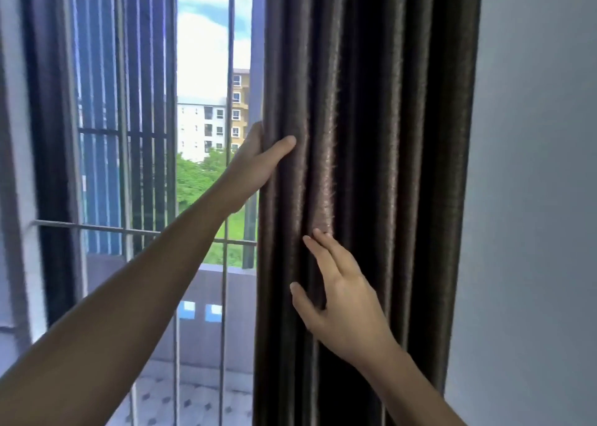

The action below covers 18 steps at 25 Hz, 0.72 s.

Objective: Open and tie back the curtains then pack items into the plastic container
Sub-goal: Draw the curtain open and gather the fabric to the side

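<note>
A dark brown curtain (371,134) hangs in bunched vertical folds on the right side of the window. My left hand (255,164) grips the curtain's left edge at mid height, thumb on the front and fingers behind the fabric. My right hand (339,299) is lower, fingers spread and pressed flat against the front folds, thumb apart, holding nothing. No tie-back or plastic container is in view.
A grey wall (533,199) stands right of the curtain. The window (200,70) to the left has a metal bar grille (129,228) in front. Beyond it are a tiled balcony floor (193,399), trees and buildings.
</note>
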Tool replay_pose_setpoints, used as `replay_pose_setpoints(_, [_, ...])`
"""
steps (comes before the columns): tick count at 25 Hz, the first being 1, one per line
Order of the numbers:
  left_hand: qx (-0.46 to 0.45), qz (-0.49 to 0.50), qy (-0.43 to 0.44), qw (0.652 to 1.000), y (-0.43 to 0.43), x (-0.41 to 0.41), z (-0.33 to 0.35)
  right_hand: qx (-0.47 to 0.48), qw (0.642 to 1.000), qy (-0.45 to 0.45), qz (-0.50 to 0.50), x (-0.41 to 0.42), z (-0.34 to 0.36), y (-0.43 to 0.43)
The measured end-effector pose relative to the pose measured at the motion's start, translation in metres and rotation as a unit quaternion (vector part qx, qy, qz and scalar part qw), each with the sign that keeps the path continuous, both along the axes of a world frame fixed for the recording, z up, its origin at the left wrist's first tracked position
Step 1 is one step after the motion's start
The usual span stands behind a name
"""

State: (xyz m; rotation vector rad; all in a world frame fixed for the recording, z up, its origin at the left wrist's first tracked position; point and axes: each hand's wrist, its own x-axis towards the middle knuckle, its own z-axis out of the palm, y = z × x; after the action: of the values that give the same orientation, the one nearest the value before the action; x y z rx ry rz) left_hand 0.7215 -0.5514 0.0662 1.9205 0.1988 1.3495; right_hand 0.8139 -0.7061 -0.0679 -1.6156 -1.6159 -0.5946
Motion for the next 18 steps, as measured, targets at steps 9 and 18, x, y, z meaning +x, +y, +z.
replay_pose_setpoints(9, [-0.042, 0.180, 0.131, 0.974, 0.045, -0.090, -0.084, -0.087, 0.979, 0.139, 0.123, -0.086, -0.017, 0.052])
replay_pose_setpoints(18, [-0.174, 0.122, 0.247, 0.945, 0.051, -0.119, -0.114, -0.220, 0.945, 0.221, 0.097, -0.140, -0.066, 0.106])
